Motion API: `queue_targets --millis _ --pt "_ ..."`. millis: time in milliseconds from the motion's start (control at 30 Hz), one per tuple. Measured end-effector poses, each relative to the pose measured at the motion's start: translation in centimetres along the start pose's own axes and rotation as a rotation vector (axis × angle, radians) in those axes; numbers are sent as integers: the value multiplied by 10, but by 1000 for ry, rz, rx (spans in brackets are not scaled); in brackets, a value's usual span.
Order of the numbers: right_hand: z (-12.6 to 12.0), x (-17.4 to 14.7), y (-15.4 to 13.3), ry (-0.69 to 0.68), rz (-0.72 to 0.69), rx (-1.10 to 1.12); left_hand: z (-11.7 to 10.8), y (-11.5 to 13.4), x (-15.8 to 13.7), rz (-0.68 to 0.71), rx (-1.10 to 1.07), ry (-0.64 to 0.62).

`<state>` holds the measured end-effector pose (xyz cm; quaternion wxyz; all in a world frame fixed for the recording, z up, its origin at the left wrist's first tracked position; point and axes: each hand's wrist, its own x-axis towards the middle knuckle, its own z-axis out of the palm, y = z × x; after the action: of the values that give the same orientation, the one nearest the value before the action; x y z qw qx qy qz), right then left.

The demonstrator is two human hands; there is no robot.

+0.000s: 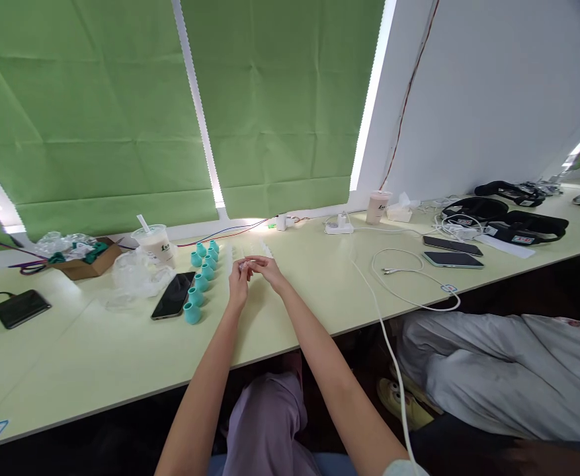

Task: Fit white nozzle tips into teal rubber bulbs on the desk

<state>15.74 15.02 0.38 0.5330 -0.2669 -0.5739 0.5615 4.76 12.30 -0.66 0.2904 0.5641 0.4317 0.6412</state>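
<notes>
My left hand (239, 281) and my right hand (267, 271) meet over the table, fingertips pinched together. Between them is something small and pale, too small to make out. Just left of my hands several turquoise, pot-shaped pieces (201, 283) with round openings stand in a line running away from me. Behind and beside my hands, small clear or whitish pieces (229, 254) sit in rows, partly hidden by my fingers.
To the left lie a black phone (173, 295), a crumpled plastic bag (138, 274), a drink cup (155, 244) and a cardboard box (88, 263). Rightward are a power strip (339, 227), white cable (386, 334), two phones and black headsets (525, 227). A person sits at right.
</notes>
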Motion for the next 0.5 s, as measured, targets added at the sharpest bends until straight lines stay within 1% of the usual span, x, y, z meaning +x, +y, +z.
queue_targets --millis 133,367,500 --pt "1 0 -1 18 8 -23 1 0 -3 -14 -16 15" --pt "4 2 -1 56 -30 -33 1 1 -3 -6 -21 11" --pt "5 0 -5 67 -1 -23 1 0 -4 0 -9 20"
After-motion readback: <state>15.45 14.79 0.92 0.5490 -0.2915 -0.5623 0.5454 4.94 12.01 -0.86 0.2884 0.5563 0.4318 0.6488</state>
